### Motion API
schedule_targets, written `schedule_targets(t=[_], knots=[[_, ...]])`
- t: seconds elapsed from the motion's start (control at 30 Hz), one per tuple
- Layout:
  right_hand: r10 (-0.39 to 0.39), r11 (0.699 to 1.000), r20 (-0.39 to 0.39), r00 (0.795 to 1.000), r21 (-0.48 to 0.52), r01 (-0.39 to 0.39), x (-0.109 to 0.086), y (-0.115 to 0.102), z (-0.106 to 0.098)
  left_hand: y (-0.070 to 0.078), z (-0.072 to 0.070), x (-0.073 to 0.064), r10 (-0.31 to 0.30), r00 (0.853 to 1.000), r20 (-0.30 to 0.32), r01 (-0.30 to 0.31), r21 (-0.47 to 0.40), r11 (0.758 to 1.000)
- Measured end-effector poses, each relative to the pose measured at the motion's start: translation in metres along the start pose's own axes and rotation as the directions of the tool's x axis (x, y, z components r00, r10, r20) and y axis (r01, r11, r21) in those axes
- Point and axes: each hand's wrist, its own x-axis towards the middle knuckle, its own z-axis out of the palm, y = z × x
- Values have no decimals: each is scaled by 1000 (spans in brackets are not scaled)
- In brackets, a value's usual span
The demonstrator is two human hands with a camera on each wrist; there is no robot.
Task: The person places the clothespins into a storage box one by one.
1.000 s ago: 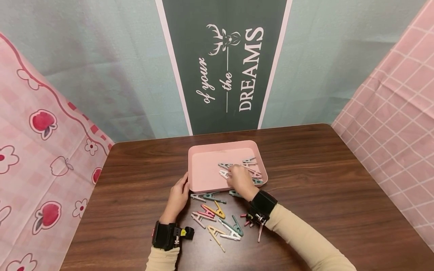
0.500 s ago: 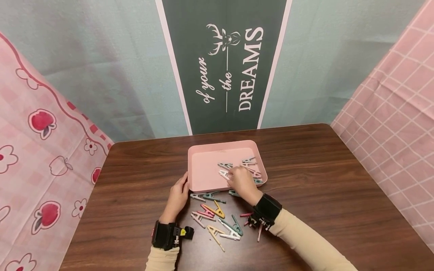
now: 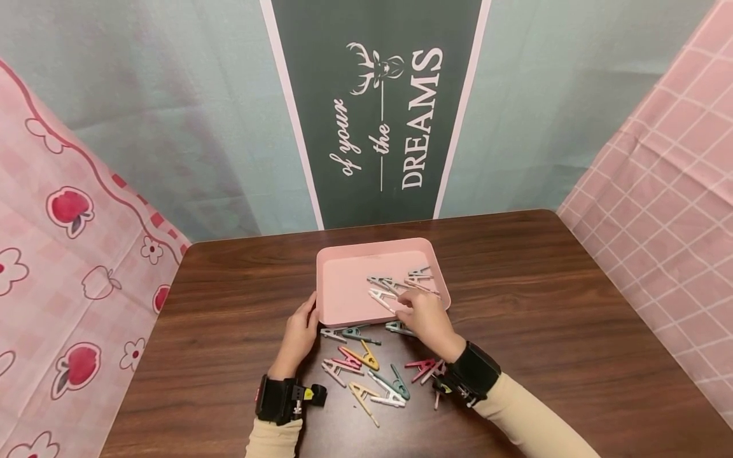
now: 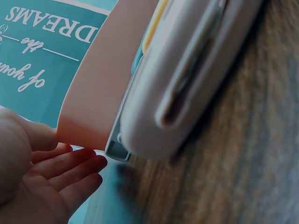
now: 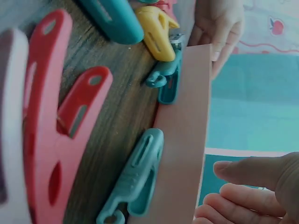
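Observation:
A pink tray point(image 3: 346, 289) sits on the table with several clothespins in its right half. My left hand point(image 3: 300, 331) rests at the tray's left end; the left wrist view shows the thumb at the tray's edge and the fingers point(image 4: 77, 177) extended. Over the tray's front right rim is my right hand point(image 3: 428, 321), beside a white clothespin point(image 3: 380, 298) inside. Its thumb and fingers are apart in the right wrist view, with nothing seen between them. Grey clothespins point(image 3: 378, 280) lie farther back in the tray, and the hand partly hides others.
In front of the tray, loose clothespins lie on the wooden table point(image 3: 515, 286): a yellow one point(image 3: 369, 359), a cream one point(image 3: 362, 397), a red one point(image 3: 420, 367) and several more. A teal one point(image 5: 135, 170) lies against the tray's front wall. Curtains point(image 3: 647, 191) surround the table.
My right hand has moved right and toward the front rim, away from the white clothespin, uncovering more of it and a grey clothespin behind. The left hand stays at the tray's end.

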Motion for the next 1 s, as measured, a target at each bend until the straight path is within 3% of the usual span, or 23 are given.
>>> schedule_targets(t=[0.27,0.5,0.7,1.0], knots=[[26,998,13,1000,51,-26,-10,9,-15,-1,1,-1,-1,1000,7,1,7,1000],[36,999,80,996,15,-38,-21,8,-20,-1,1,0,4,1000,-4,-4,6,1000],[14,1000,121,993,-27,-11,-31,4,-14,0,0,-1,-19,1000,9,19,-10,1000],[-34,996,220,975,-68,50,-38,4,-2,-1,0,0,-7,1000,4,7,-11,1000]])
